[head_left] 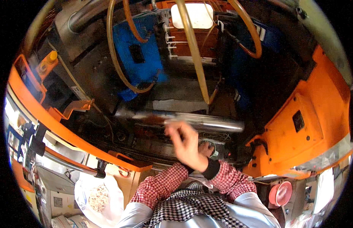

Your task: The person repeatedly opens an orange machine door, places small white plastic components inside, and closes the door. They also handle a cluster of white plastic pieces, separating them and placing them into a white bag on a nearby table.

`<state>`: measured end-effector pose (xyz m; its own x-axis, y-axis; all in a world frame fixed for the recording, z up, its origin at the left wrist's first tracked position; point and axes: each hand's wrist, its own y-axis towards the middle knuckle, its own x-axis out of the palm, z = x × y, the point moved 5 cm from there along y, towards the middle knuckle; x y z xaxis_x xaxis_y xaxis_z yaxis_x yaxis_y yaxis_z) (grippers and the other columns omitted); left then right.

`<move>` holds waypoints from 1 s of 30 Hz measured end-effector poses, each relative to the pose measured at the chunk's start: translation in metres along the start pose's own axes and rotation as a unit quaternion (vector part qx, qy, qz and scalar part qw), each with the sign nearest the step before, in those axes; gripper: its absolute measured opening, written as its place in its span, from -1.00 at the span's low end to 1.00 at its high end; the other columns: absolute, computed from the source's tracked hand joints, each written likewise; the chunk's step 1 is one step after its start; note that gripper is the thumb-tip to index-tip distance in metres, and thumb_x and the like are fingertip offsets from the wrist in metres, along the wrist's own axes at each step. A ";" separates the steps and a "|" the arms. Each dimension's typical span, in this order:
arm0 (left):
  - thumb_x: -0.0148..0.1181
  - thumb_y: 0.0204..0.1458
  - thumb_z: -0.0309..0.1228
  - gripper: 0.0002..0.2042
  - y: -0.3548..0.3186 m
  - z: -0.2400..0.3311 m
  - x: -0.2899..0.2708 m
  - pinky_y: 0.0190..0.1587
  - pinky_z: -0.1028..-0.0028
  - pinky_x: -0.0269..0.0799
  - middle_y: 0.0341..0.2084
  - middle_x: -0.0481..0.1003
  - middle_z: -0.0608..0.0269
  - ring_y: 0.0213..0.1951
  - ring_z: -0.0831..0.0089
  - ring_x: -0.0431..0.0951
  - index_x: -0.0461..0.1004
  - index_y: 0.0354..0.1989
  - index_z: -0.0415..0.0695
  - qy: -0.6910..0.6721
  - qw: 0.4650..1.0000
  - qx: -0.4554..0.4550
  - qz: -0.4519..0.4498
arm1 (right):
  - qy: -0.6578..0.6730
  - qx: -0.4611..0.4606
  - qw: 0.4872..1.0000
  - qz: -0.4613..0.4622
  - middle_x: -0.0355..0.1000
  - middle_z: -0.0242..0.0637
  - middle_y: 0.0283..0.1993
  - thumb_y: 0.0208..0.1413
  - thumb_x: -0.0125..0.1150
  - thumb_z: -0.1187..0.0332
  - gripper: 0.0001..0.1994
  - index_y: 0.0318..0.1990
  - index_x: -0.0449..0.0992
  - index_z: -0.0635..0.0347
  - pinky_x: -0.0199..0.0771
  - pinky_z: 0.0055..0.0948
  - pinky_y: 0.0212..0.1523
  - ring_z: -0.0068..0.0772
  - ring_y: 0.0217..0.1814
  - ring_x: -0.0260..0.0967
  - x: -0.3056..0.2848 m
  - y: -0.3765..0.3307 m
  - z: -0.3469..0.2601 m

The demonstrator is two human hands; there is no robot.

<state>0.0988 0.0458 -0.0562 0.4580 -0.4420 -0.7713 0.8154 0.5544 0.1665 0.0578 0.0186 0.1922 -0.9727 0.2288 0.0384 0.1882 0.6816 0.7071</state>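
My right hand [186, 146] reaches across to the left in front of a shiny metal bar [210, 122]. Its thumb and fingers curl together as in a pinch; the tips are smeared by motion, and whatever they hold cannot be made out. My forearms cross at the wrists, the right one on top. Beyond the right wrist part of my left hand [206, 148] shows, its fingers bent beside a small pale greenish thing [214, 153] of unclear kind. Both arms wear red checked sleeve covers [161, 186]. The hands are at the open front of a dark machine.
Amber hoses [193, 53] hang around a blue block [140, 49] inside the machine. Orange guards stand at left [70, 131] and right [298, 125]. A white bag [111, 197] of small pale pieces lies lower left, a pink bucket [280, 193] lower right.
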 end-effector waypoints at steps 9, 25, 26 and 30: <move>-0.05 0.03 -0.53 -0.66 0.011 0.032 0.006 0.08 0.23 0.28 0.02 0.27 -0.06 0.04 0.06 0.30 0.30 0.03 -0.24 -0.024 0.998 0.049 0.011 | 0.074 0.172 0.958 0.216 0.40 -0.24 -0.27 0.14 0.09 0.35 -0.63 0.03 0.29 0.44 0.38 -0.53 -0.31 -0.49 -0.33 0.37 -0.038 0.218 0.261; -0.04 0.04 -0.45 -0.64 -0.015 0.040 -0.014 0.12 0.26 0.20 0.07 0.27 0.08 0.07 0.14 0.28 0.27 0.06 -0.20 0.041 0.995 0.076 0.058 | 0.085 0.118 0.939 0.312 0.42 -0.25 -0.43 0.18 0.01 0.37 -0.84 -0.30 0.34 0.32 0.38 -0.43 -0.42 -0.46 -0.45 0.38 -0.052 0.297 0.262; -0.04 0.04 -0.45 -0.63 -0.009 0.047 -0.010 0.13 0.26 0.19 0.08 0.26 0.06 0.07 0.12 0.28 0.27 0.06 -0.20 -0.008 0.992 0.095 0.082 | -0.029 0.085 0.931 0.355 0.42 -0.25 -0.44 0.17 0.01 0.38 -0.84 -0.31 0.33 0.32 0.39 -0.43 -0.43 -0.45 -0.45 0.39 -0.094 0.303 0.285; -0.03 0.02 -0.48 -0.61 -0.017 0.026 -0.018 0.15 0.27 0.15 0.12 0.22 -0.02 0.09 0.06 0.27 0.26 0.08 -0.22 -0.147 0.977 -0.012 0.155 | -0.057 0.029 0.941 0.333 0.40 -0.24 -0.48 0.14 0.02 0.40 -0.83 -0.36 0.31 0.38 0.38 -0.46 -0.46 -0.47 -0.51 0.39 -0.055 0.230 0.214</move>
<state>0.0864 0.0256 -0.0292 0.7664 -0.4323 -0.4751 0.6146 0.7087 0.3465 0.1840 0.3114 0.2020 -0.6170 0.6886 0.3809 0.7605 0.3974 0.5136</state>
